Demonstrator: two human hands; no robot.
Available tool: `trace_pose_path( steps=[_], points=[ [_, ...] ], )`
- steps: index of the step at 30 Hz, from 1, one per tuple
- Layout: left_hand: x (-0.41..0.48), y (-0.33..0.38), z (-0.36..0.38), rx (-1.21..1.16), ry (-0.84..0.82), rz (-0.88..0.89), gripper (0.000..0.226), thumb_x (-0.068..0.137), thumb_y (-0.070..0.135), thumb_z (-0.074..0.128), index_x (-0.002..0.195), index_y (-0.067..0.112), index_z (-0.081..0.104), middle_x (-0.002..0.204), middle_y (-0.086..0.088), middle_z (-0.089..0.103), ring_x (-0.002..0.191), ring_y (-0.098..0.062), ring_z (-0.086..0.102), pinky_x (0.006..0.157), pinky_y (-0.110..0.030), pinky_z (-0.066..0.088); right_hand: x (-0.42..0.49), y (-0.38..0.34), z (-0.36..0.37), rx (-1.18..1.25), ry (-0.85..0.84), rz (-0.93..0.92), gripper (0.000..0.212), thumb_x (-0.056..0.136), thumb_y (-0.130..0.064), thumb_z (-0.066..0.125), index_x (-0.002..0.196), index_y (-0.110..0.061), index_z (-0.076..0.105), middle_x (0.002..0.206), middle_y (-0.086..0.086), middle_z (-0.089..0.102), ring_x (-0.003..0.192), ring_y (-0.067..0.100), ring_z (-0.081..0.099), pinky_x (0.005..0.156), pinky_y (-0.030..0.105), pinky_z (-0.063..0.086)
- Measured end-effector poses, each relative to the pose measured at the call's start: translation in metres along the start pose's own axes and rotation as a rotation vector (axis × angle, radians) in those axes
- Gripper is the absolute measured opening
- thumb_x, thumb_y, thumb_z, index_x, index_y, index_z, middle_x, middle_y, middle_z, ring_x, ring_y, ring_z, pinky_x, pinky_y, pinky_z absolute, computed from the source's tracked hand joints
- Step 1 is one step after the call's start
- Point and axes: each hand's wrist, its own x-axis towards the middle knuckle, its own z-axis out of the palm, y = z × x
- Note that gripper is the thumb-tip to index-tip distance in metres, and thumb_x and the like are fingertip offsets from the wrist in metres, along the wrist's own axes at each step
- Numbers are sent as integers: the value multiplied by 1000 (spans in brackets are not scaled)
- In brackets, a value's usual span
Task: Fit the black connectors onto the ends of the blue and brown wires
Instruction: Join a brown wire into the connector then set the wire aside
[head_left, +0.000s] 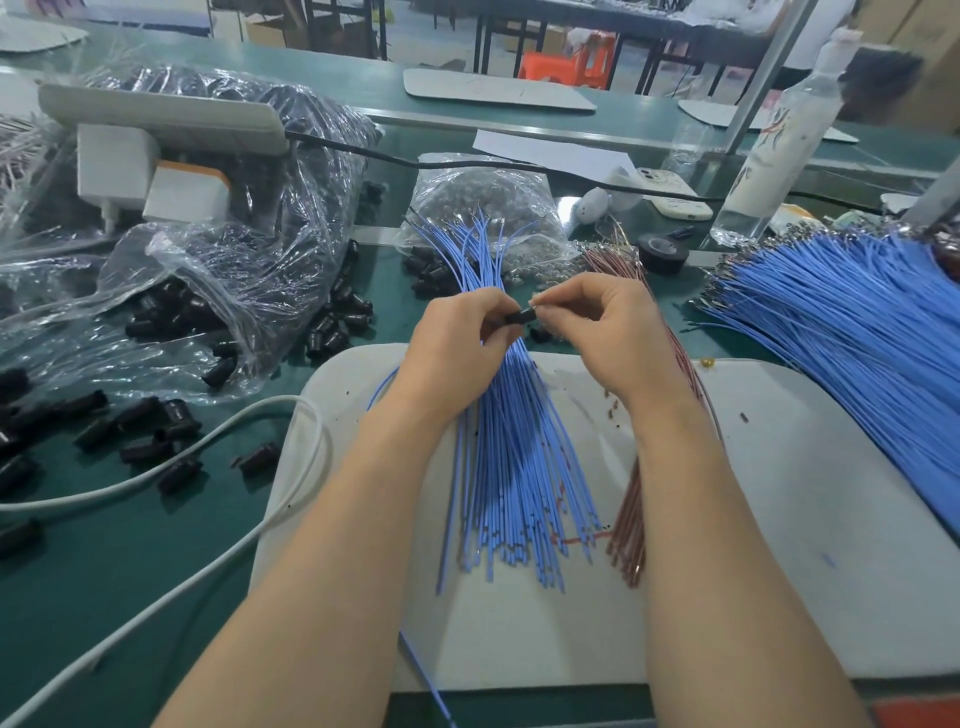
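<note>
My left hand (457, 343) pinches a small black connector (519, 317) above the work mat. My right hand (597, 332) meets it from the right, its fingertips pinching a thin metal wire end at the connector's mouth; which wire that is I cannot tell. Under both hands lies a fanned bundle of blue wires (514, 467) on the white mat (779, 519). A thinner bundle of brown wires (631, 525) lies beside it to the right. Loose black connectors (145, 436) are scattered on the green table at the left.
Clear plastic bags of black connectors (218, 280) spill at the left. A large heap of blue wires (857, 332) fills the right. A white cable (171, 467) loops across the front left. Behind stand a bottle (769, 145), a phone (670, 192), a tape roll (662, 252) and a bag of small parts (493, 208).
</note>
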Motion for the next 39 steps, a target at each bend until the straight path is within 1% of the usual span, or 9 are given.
trace_pose_path(
  steps=[7,11,16,18,22,27,29,33,39],
  points=[
    [0,4,-1,-11,9,9,13,85,9,65,97,12,70,78,2,66,75,-15,60,75,-24,48,-1,-1,0,109,-24,34,16,82,0,69,83,-16,71,75,-5,69,66,0,64,71,15,53],
    [0,5,-2,-18,15,15,12,86,8,64,96,12,70,81,-1,68,78,-18,62,78,-28,49,-2,-2,1,139,-20,53,14,82,-1,69,84,-15,71,76,-1,70,70,5,65,74,21,55],
    [0,7,-4,-73,49,35,12,86,8,64,96,11,70,73,9,62,68,-9,55,69,-12,43,-1,-4,7,514,45,191,9,87,-4,65,85,-11,69,77,3,70,69,10,65,71,20,56],
    [0,7,-4,-77,50,37,10,86,9,65,95,10,69,73,8,62,69,-12,56,69,-15,44,1,-2,11,612,63,253,7,88,-5,63,84,-9,68,74,4,70,66,10,66,68,19,55],
    [0,5,-2,-57,61,40,11,86,10,65,96,10,69,76,1,65,74,-19,59,74,-26,47,2,1,16,636,63,295,10,89,-5,63,80,-7,66,65,0,69,61,7,67,63,16,53],
    [0,4,0,-43,84,49,8,85,9,65,92,11,69,69,9,60,68,-14,55,69,-19,44,1,2,20,671,43,323,9,90,-6,61,82,-5,65,74,8,69,66,12,68,66,19,54],
    [0,2,0,-41,85,43,8,85,9,65,92,12,68,71,7,61,69,-14,56,70,-20,45,2,2,20,677,36,326,8,90,-6,61,83,-5,65,77,9,68,68,13,68,68,19,55],
    [1,1,2,-35,67,15,8,85,11,64,93,14,67,71,8,61,64,-5,53,64,-14,42,2,1,21,652,28,344,8,91,-8,61,85,-4,66,80,11,68,70,14,67,72,21,57],
    [1,2,4,-59,41,-23,10,85,21,68,92,13,67,75,-2,66,66,-17,55,69,-26,46,1,1,22,474,-31,287,13,92,-10,60,83,-4,68,80,15,68,77,24,65,84,34,56]
  ],
)
